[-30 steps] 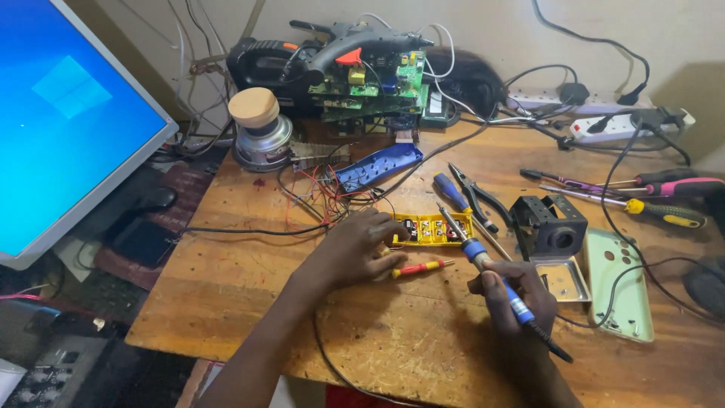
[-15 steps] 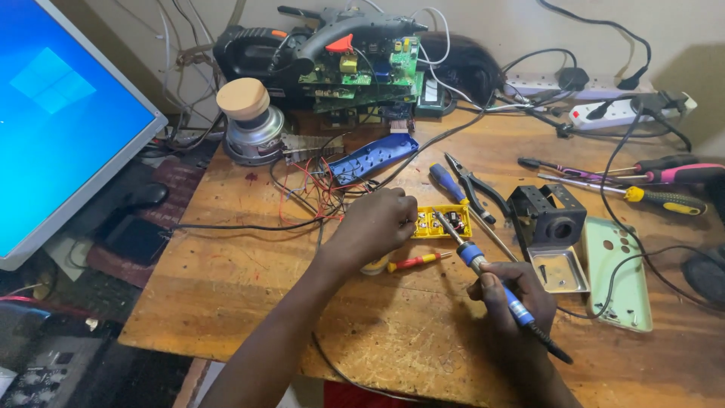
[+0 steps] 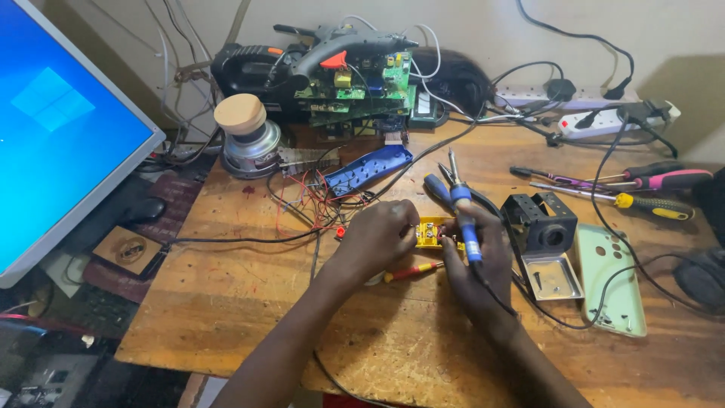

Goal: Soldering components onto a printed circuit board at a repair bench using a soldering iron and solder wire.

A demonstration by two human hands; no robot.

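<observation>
A small yellow circuit board (image 3: 432,230) lies in the middle of the wooden table (image 3: 226,317). My left hand (image 3: 377,238) rests on the board's left side and holds it down. My right hand (image 3: 477,264) grips a blue-handled soldering iron (image 3: 464,219) with its metal tip pointing away from me, up past the board. My right fingers also touch the board's right edge. A small red and yellow screwdriver (image 3: 411,270) lies just in front of the board. Red and black wires (image 3: 313,200) run from the board's left side.
A lit monitor (image 3: 53,136) stands at the left. At the back are a wood-lidded tin (image 3: 243,136), stacked green circuit boards (image 3: 355,87) under a glue gun, and a blue plastic case (image 3: 368,168). Right: black soldering stand (image 3: 540,223), green phone cover (image 3: 615,279), screwdrivers (image 3: 649,204), power strip (image 3: 596,121).
My right hand has moved up and left with the soldering iron, coming against the yellow board. My left hand has stayed on the board. The camera has tilted slightly.
</observation>
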